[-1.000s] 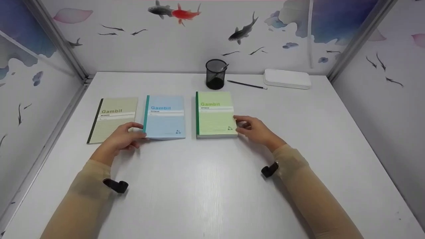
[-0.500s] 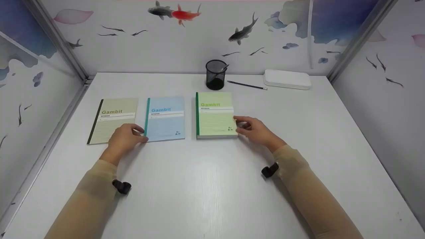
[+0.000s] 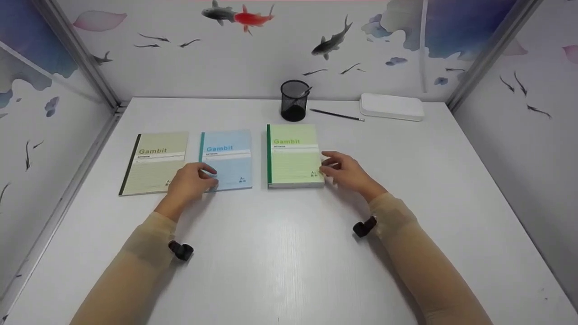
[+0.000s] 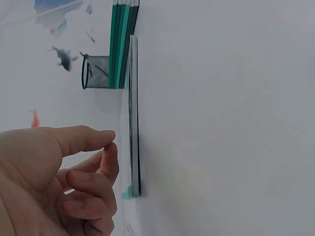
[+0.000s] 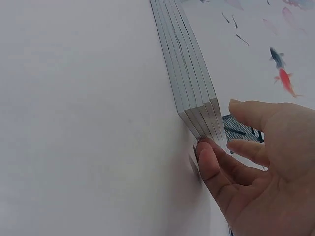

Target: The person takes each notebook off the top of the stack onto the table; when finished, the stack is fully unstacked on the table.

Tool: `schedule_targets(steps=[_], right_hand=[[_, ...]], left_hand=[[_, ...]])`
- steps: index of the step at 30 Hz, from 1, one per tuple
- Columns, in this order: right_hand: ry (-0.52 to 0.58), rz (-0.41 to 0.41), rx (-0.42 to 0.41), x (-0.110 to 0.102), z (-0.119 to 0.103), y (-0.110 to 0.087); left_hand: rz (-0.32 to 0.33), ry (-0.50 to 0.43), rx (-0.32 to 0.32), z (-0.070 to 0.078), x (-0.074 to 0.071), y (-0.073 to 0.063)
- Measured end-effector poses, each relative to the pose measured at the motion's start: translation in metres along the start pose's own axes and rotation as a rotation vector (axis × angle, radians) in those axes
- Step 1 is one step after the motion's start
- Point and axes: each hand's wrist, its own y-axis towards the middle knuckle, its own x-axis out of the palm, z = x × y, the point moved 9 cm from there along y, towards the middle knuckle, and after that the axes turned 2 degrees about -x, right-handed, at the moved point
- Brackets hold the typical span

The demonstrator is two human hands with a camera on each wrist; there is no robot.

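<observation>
"Gambit" reads clearly on three notebook covers across the desk (image 3: 289, 253): a tan notebook (image 3: 153, 174) at left, a blue notebook (image 3: 232, 167) beside it, and a green notebook (image 3: 293, 164) further right. Smaller print sits under each name, too fine for me to read surely. The left hand (image 3: 189, 180) hovers over the blue one's near left corner, thumb and forefinger tips nearly together, nothing between them. The right hand (image 3: 350, 171) stands at the green one's right edge, thumb and fingers apart; I can't tell how firmly it touches. Only the wrist views show its pile properly: layered page edges from the right, dark and green spines from the left. Beyond are a pen cup (image 3: 294, 112), pencil (image 3: 336, 114) and white case (image 3: 392, 107).
</observation>
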Motion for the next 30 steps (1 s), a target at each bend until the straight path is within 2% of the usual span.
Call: schedule_targets(steps=[7,14,17,21,30], right_hand=[[-0.016,0.046,0.050,0.002,0.003,0.006],[-0.073,0.088,0.030,0.000,0.004,0.011],[-0.073,0.070,0.037,0.000,0.003,0.013],[-0.061,0.043,0.056,-0.001,0.004,0.015],[-0.030,0.030,0.087,-0.006,0.008,0.014]], left_hand=[[-0.081,-0.085,0.040,0.042,0.040,0.012],[-0.149,-0.084,0.057,0.080,0.076,0.022],[-0.163,-0.076,0.057,0.087,0.085,0.024],[-0.172,-0.092,0.037,0.089,0.091,0.026],[-0.174,-0.144,0.054,0.090,0.092,0.029]])
